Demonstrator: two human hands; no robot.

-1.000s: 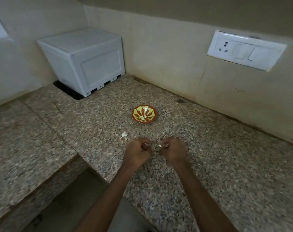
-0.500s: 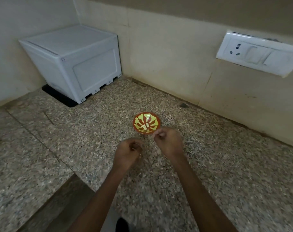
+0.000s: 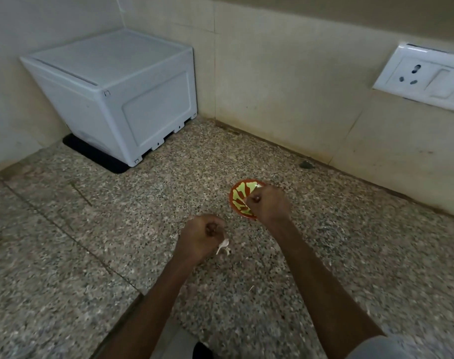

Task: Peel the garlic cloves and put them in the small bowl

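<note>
Speckled granite worktop point(image 3: 168, 198). Your right hand point(image 3: 268, 204) hovers curled over small bowl point(image 3: 235, 197); left hand point(image 3: 200, 237) curled beside garlic peel point(image 3: 223, 246). Contents of either fist: cannot tell.

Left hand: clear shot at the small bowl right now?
Probably yes. The left hand is near-left of the small bowl, with only bare counter between them. The right hand covers the bowl's right side, but its left rim is uncovered.

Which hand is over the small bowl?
The right hand, curled above the small bowl. The left hand is short of it, over the bare counter, beside a white garlic scrap.
</note>
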